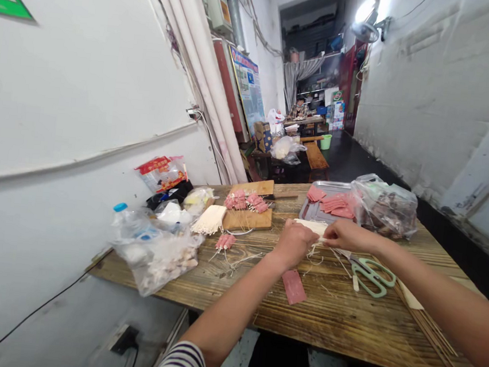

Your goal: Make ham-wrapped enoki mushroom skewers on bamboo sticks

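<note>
Both my hands are over the wooden table [323, 306], fingers closed at a pale bundle of enoki mushrooms [313, 227]. My left hand [294, 243] grips its near left side, while my right hand [344, 234] pinches its right end. A pink slice of meat [294, 287] lies flat just below my left hand. Loose enoki strands [315, 258] are scattered under my fingers. To the right of my right hand lie green-handled scissors [374, 277]. Behind my hands a metal tray [306, 213] carries more pink slices [338, 204].
Meat-wrapped enoki rolls [237, 200] rest on a wooden board [258, 219], with a pale enoki bunch [208, 220] beside it. Plastic bags [168, 257] and a bottle [126, 218] crowd the left. A filled bag [385, 205] stands back right; thin skewers [425, 325] lie front right.
</note>
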The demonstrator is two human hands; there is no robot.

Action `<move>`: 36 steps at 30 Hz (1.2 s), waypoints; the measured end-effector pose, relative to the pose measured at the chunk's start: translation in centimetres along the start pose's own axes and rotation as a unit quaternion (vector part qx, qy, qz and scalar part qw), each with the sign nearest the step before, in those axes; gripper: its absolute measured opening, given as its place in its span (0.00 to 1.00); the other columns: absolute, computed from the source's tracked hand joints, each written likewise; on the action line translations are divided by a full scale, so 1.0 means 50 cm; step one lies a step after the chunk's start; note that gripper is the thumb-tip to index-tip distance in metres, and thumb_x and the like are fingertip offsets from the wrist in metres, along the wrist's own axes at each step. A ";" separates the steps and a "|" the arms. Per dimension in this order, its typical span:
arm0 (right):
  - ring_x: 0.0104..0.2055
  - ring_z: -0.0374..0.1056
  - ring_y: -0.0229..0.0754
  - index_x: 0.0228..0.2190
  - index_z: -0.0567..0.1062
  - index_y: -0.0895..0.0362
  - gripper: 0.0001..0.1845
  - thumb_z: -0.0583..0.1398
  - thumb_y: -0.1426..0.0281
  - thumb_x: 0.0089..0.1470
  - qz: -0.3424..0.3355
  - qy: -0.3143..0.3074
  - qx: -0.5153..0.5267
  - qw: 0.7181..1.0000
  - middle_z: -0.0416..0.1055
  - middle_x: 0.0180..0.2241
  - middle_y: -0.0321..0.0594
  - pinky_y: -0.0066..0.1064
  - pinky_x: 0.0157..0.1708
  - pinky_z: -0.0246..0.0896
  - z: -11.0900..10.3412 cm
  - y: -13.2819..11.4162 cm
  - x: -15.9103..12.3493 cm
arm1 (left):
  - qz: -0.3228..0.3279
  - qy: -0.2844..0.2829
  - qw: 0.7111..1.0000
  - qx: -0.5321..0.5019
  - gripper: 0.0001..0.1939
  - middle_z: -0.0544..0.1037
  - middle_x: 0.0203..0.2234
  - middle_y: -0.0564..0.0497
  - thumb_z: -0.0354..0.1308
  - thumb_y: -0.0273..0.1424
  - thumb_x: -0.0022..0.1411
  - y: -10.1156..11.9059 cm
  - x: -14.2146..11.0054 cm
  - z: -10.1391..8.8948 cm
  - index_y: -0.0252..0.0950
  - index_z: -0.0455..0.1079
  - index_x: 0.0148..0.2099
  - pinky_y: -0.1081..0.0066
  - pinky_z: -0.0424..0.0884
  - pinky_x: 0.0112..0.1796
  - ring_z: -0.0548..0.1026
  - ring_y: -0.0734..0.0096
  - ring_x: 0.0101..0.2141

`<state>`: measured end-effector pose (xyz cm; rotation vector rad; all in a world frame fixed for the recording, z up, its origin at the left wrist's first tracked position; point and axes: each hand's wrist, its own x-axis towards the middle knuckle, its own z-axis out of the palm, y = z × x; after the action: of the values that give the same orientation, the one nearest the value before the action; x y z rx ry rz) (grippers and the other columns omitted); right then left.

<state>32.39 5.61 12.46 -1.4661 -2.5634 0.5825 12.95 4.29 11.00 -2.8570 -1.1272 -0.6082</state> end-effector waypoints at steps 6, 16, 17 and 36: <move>0.22 0.49 0.33 0.16 0.67 0.58 0.15 0.54 0.62 0.46 -0.004 -0.010 0.028 1.000 0.55 0.16 0.32 0.28 0.23 0.43 0.003 -0.009 -0.011 | -0.008 0.001 0.999 -0.033 0.11 0.82 0.30 0.48 0.55 0.30 0.66 -0.002 -0.004 0.003 0.39 0.79 0.36 0.66 0.60 0.41 0.76 0.66 0.36; 0.18 0.57 0.34 0.16 0.66 0.56 0.20 0.60 0.53 0.44 0.050 -0.009 0.224 0.973 0.59 0.14 0.32 0.28 0.20 0.52 0.021 -0.009 -0.031 | -0.094 0.062 0.973 -0.201 0.06 0.83 0.34 0.48 0.61 0.30 0.61 -0.008 -0.038 0.035 0.40 0.80 0.37 0.65 0.67 0.44 0.80 0.64 0.36; 0.18 0.59 0.35 0.18 0.68 0.57 0.21 0.61 0.52 0.42 0.062 -0.012 0.278 0.958 0.61 0.14 0.32 0.28 0.20 0.55 0.025 -0.009 -0.032 | -0.109 0.080 0.964 -0.230 0.06 0.83 0.35 0.48 0.61 0.29 0.60 -0.009 -0.042 0.042 0.40 0.80 0.37 0.66 0.69 0.44 0.80 0.65 0.37; 0.28 0.73 0.41 0.24 0.76 0.57 0.23 0.65 0.48 0.41 0.070 0.071 0.446 0.890 0.75 0.24 0.40 0.34 0.33 0.70 0.065 -0.069 -0.039 | -0.258 0.119 0.767 -0.576 0.08 0.80 0.28 0.50 0.61 0.32 0.58 0.014 -0.076 0.075 0.34 0.66 0.34 0.73 0.70 0.34 0.77 0.72 0.30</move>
<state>29.64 1.54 10.96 -1.2505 -1.6572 1.3674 12.20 1.86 6.25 -2.9418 -2.0008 -2.3346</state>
